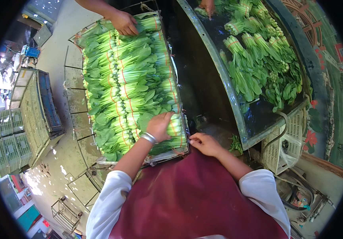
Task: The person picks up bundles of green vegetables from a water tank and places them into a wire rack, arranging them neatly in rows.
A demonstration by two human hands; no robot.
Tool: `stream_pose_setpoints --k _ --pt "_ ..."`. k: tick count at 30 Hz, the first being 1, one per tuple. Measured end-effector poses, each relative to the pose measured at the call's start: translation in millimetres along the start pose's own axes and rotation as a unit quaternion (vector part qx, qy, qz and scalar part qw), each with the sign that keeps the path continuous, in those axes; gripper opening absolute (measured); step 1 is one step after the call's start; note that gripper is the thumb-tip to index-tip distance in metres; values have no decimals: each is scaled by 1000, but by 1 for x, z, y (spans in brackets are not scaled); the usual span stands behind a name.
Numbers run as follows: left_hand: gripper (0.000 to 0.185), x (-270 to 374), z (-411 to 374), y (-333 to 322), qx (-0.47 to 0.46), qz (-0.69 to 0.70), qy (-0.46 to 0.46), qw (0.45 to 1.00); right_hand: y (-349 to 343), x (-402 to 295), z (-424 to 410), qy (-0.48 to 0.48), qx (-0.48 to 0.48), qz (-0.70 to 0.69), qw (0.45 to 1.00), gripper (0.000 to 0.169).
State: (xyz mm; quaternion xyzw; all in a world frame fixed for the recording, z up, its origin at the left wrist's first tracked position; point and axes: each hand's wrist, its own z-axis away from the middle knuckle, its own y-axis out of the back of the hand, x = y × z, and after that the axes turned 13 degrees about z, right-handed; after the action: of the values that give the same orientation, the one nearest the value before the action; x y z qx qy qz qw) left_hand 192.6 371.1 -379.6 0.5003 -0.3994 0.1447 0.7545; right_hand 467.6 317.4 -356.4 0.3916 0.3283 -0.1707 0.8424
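Observation:
My left hand (159, 127) is closed around the stem end of a bunch of leafy greens (175, 125) at the near right corner of a wire-framed rack. Rows of red-banded bok choy bunches (132, 86) fill this rack, their pale stems meeting along the middle. My right hand (205, 145) is beside the rack's near right corner, in front of the maroon apron (186, 191). Its fingers are curled and no vegetable shows in them; whether they grip the rack's edge is not clear. To the right, a metal-rimmed water trough (229, 80) holds more banded greens (246, 65).
Another person's hand (125, 24) rests on the far end of the stack; a second hand (208, 7) reaches into the trough. A hose (283, 128) hangs over the trough's near edge above a white plastic crate (282, 149). A cart (35, 98) with grey crates (11, 140) stands left.

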Motion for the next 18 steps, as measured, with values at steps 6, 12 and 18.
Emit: stream_pose_setpoints --k 6,12,18 --pt "97 -30 -23 -49 15 -48 3 999 -35 -6 7 -17 52 -51 997 30" --pt "98 -38 -19 -47 -76 -11 -30 997 -45 -23 10 -38 126 -151 980 43" --pt "104 -33 -3 -61 -65 -2 -62 996 -75 -46 14 -2 124 -32 992 82"
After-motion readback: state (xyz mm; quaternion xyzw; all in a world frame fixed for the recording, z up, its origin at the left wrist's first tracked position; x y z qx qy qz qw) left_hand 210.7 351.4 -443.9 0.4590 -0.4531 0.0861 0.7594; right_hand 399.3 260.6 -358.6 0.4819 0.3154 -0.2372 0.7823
